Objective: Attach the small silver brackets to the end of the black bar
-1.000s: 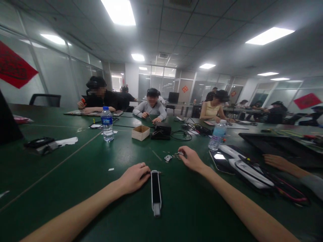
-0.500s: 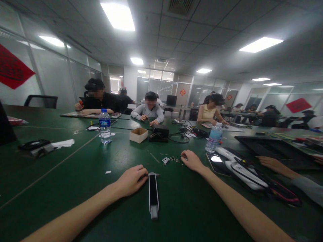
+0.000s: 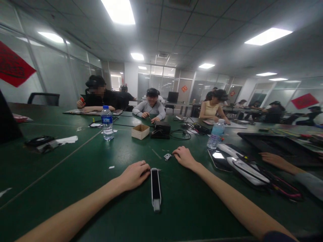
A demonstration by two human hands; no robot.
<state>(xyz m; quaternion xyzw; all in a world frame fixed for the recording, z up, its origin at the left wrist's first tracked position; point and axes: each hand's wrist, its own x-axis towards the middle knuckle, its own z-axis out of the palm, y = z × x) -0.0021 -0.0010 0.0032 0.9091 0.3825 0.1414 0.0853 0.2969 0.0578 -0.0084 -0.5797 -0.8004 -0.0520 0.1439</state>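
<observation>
My left hand [image 3: 136, 174] rests on the table with its fingers curled together, their tips at the upper left edge of a slim pen-shaped device [image 3: 155, 188]. The device has a black face, a white frame and a grey end towards me. A thin tip [image 3: 158, 170] pokes out just right of its far end; what it belongs to is hidden. Farther off, my right hand [image 3: 184, 157] lies low with bent, closed fingers. Beside its fingertips sits a small whitish plate with holes [image 3: 167, 156]. Whatever is under or between those fingers cannot be seen.
Two water bottles [image 3: 107, 124] [image 3: 216, 135] stand left and right. An open cardboard box [image 3: 140, 132] is beside a black device [image 3: 161, 129]. At right lie a phone [image 3: 219, 160], a white case [image 3: 248, 171] and a co-worker's hand [image 3: 275, 160] by a black tray [image 3: 280, 148].
My right hand has moved left towards the whitish plate, over the spot where several small metal bits lay visible. My left hand stays beside the device. The view has shifted slightly.
</observation>
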